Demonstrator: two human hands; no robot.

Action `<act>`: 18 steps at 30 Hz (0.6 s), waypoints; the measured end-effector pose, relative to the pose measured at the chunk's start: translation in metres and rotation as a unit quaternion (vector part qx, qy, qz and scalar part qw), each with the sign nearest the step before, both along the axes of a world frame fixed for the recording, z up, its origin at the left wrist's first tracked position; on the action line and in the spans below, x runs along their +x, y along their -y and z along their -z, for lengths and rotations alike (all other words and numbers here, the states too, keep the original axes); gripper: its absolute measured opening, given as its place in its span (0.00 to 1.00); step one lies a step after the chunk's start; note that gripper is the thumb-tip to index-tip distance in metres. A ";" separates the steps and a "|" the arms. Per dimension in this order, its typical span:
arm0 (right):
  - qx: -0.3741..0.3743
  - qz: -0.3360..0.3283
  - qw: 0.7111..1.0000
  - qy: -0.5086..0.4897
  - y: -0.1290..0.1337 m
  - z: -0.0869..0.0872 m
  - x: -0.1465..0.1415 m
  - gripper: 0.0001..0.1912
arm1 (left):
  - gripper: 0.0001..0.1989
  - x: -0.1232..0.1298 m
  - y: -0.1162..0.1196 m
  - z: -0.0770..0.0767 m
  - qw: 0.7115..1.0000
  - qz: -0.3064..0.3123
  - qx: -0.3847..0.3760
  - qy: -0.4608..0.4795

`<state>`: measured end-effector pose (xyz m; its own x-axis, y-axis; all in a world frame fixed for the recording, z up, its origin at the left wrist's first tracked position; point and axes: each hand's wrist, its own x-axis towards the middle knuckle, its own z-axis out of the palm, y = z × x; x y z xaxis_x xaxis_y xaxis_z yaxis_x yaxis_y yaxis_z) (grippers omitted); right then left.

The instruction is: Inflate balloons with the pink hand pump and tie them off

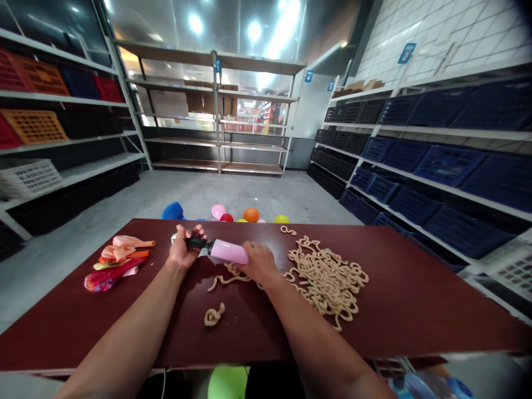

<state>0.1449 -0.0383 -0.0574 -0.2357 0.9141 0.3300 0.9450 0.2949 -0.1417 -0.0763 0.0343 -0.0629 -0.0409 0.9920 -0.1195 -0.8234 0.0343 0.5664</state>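
A pump [229, 251] is held above the desk [399, 293], left hand [183, 252] curled loosely round one end, right hand [260, 261] clasping the other; a slack left grip could let it slip.

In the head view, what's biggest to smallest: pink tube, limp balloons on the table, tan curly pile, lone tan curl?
1. tan curly pile
2. limp balloons, together
3. pink tube, visible part
4. lone tan curl

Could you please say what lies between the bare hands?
A pink and black tubular plastic pump spans left hand to right hand in the head view.
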 end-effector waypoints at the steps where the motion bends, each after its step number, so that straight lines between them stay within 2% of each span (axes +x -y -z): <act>1: 0.002 0.001 1.000 -0.008 -0.001 0.001 0.000 0.23 | 0.24 0.002 0.000 -0.004 1.000 -0.021 -0.002 -0.010; 5: -0.002 0.014 0.999 -0.046 -0.004 0.003 0.003 0.24 | 0.26 0.015 0.001 -0.031 0.997 -0.070 0.021 -0.035; 11: -0.009 0.006 0.994 -0.112 -0.003 0.001 -0.001 0.26 | 0.26 0.028 0.002 -0.080 0.993 -0.076 0.015 -0.089; 15: -0.002 0.010 0.992 -0.124 -0.002 -0.001 -0.004 0.22 | 0.24 0.022 0.002 -0.113 0.984 -0.117 -0.001 -0.134; 18: 0.005 0.010 0.991 -0.133 -0.003 -0.001 -0.004 0.21 | 0.22 0.005 0.000 -0.144 0.975 -0.151 -0.005 -0.162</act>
